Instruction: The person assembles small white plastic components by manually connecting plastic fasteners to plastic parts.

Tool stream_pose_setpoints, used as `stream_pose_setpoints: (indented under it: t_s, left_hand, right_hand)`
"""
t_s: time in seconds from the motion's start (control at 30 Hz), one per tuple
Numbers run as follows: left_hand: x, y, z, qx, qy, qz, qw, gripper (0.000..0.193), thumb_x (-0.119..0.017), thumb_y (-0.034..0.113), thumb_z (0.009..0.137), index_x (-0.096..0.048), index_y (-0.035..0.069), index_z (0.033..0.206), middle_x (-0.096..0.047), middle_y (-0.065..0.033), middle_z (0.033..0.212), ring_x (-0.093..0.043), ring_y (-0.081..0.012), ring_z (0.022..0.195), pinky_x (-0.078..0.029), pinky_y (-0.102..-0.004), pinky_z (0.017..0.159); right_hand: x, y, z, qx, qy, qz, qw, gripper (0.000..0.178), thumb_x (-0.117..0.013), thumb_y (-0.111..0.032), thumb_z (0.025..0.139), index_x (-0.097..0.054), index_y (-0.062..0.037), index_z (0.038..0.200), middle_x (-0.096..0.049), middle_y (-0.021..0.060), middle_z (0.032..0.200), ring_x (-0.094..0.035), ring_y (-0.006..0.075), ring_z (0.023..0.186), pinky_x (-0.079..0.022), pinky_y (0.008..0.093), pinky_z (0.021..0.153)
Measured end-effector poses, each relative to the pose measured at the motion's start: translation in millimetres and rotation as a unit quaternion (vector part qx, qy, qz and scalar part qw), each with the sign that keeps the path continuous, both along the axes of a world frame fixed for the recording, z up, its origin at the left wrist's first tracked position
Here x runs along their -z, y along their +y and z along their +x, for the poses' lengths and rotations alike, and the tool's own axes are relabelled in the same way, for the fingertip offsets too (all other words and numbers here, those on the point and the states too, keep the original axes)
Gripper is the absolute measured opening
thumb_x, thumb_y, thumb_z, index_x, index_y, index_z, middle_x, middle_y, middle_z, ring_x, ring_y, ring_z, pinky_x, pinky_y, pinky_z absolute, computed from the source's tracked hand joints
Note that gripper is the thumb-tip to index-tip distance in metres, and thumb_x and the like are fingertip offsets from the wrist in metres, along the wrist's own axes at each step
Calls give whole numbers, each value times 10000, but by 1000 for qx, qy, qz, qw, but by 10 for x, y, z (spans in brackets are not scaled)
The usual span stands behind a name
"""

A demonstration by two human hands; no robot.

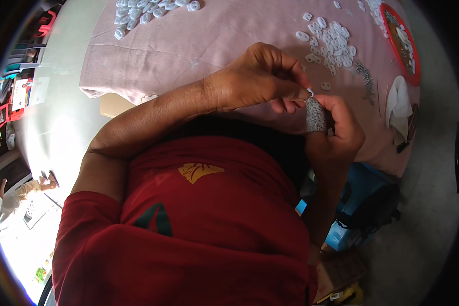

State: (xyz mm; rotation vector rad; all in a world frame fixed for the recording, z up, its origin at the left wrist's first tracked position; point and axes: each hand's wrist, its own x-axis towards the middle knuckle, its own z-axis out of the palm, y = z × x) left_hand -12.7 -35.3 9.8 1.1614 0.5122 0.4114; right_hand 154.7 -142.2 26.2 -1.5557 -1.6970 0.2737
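Note:
My left hand (262, 76) reaches across from the left with thumb and fingers pinched at a small white plastic piece (310, 92). My right hand (339, 122) is closed against the same piece from the other side. A grey speckled cover (316, 115) wraps its thumb. Most of the piece is hidden by the fingertips. Just beyond my hands, a heap of small white plastic parts (336, 46) lies on the pink cloth (229, 41), with one single part (326, 86) nearer to me. Right of the heap are small silvery metal bits (364, 74).
A red-rimmed tray (417, 76) with metal bits and white parts stands at the right edge. Near it lie a white cloth (399, 102) and a thin rod (379, 99). Larger white parts (145, 15) are heaped far left. A blue container (362, 194) stands below the table.

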Motion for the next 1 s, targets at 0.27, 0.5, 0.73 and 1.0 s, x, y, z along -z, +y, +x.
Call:
stream_pose_setpoints:
  t_s: [0.27,0.5,0.73,1.0]
  left_hand:
    - [-17,28,-29,-37,-35,-141,989,185,-682,119,885,-630,26,1037,-701,-73,870,-665,-96,732,-514,-191,596]
    - [18,27,-16,-14,-33,-114,993,179,-676,121,889,-633,27,1034,-705,-76,880,-664,-91,737,-508,-185,591]
    - [15,21,-14,-14,-32,-107,994,173,-683,115,882,-640,21,1022,-705,-72,862,-662,-90,717,-505,-185,581]
    - [14,11,-15,-22,-28,-107,994,173,-685,103,879,-636,11,1017,-703,-73,849,-660,-88,689,-503,-184,573]
  right_hand:
    - [-93,22,23,8,124,-33,992,160,-584,-2,820,-637,6,971,-645,97,830,-625,150,788,-494,277,722]
    - [0,31,26,4,118,-27,993,174,-568,21,781,-625,-1,944,-607,108,814,-615,202,737,-484,290,679]
    - [-27,77,50,-40,21,18,999,212,-549,44,731,-617,-1,927,-576,141,787,-597,286,697,-479,329,632]
    - [-15,82,-26,-29,-29,35,999,134,-574,24,804,-612,11,932,-604,108,811,-608,207,738,-477,289,680]
